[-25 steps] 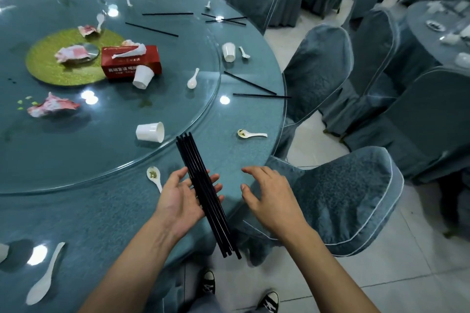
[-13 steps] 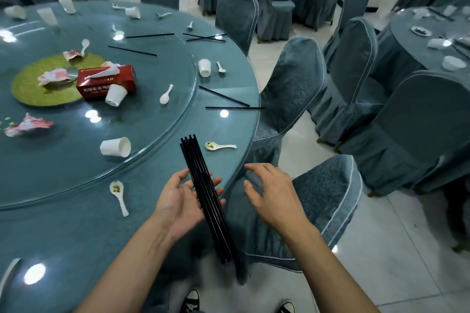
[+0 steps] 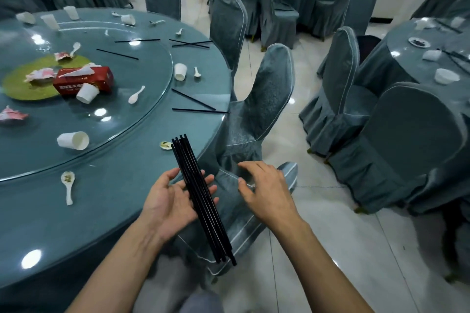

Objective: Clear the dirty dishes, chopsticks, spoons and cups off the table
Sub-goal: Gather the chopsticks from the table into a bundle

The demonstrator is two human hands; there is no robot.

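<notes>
Left hand (image 3: 173, 201): palm up, just off the tabletop's edge, fingers loosely spread and fairly straight. The bundle lies across them, with the thumb off to its left, not over it.
Bundle (image 3: 203, 201): black chopsticks side by side, slanted. The top ends reach over the tabletop's rim and the lower ends hang past the wrist above the near chair.
Right hand (image 3: 267, 190): palm down, fingers relaxed and slightly bent, holding nothing. It is just beside the bundle without touching it, over the near chair.
Tabletop (image 3: 114, 211): round and teal, carrying a glass turntable (image 3: 63, 119).
Rim pair (image 3: 194, 102): two loose black chopsticks near the right rim, their right ends close together.
Crossed pair (image 3: 190, 44): more chopsticks, crossing, at the far rim.
Single stick (image 3: 117, 54): lies alone on the turntable.
Near cup (image 3: 73, 140): white, on its side at the turntable's near edge.
Upright cup (image 3: 180, 71): stands outside the turntable, with a small spoon (image 3: 197, 71) just beside it.
Tipped cup (image 3: 87, 93): lies against the front of the red tissue box (image 3: 84, 80) on the turntable.
Dirty spoon (image 3: 68, 185): white, with green scraps in its bowl, on the cloth left of the left hand.
Soiled spoon (image 3: 165, 145): partly hidden behind the bundle's top ends.
Clean-looking spoon (image 3: 136, 95): on the turntable, right of the tipped cup.
Napkins (image 3: 12, 115): crumpled and pink-stained, on the turntable.
Near chair (image 3: 236, 213): teal cover, beneath both hands.
</notes>
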